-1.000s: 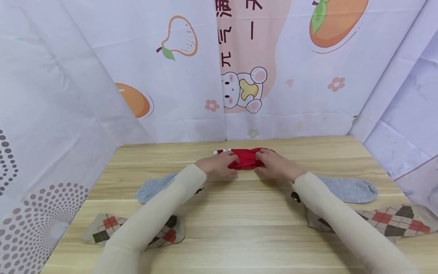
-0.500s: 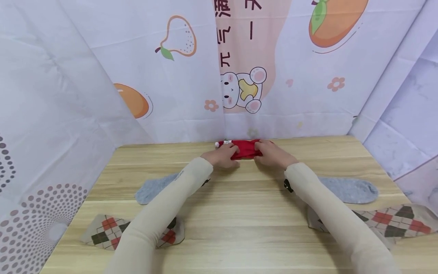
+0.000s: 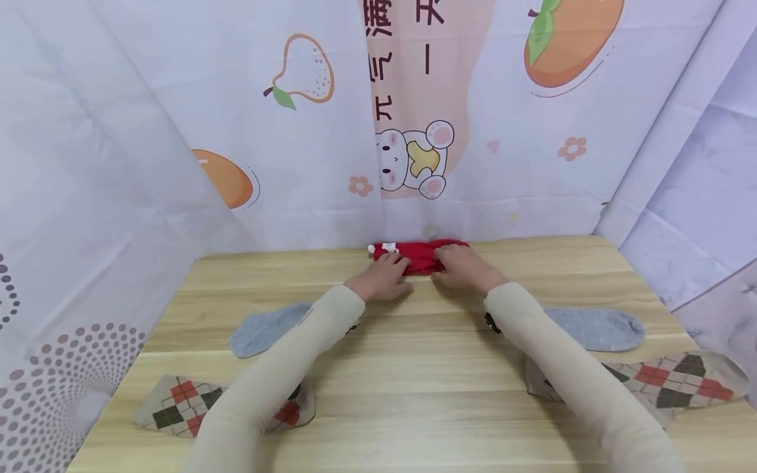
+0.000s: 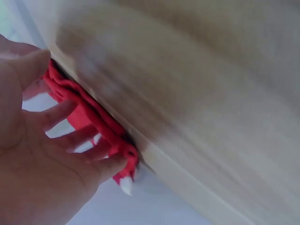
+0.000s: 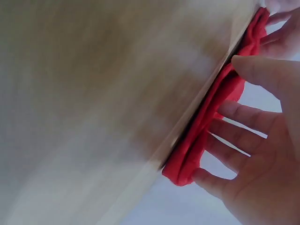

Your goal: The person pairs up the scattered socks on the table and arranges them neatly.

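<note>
A folded red cloth with a white patch and a white tip at its left end lies at the table's back edge, against the curtain. My left hand rests its fingertips on the left part of it, thumb apart from the cloth. On the right part, my right hand touches it with spread, relaxed fingers. Both wrist views show the fingers lying lightly along the red folds, with the right thumb close to the table side. What the cloth is when unfolded is hidden.
Flat grey socks lie left and right, partly under the forearms. Nearer the front are argyle socks on both sides, also partly covered. A printed white curtain stands behind the wooden table.
Both hands have slid the red cloth away from me to the back edge. Since half a second ago their fingers have loosened on it, the left drawing slightly back. The head view has shifted a little.
</note>
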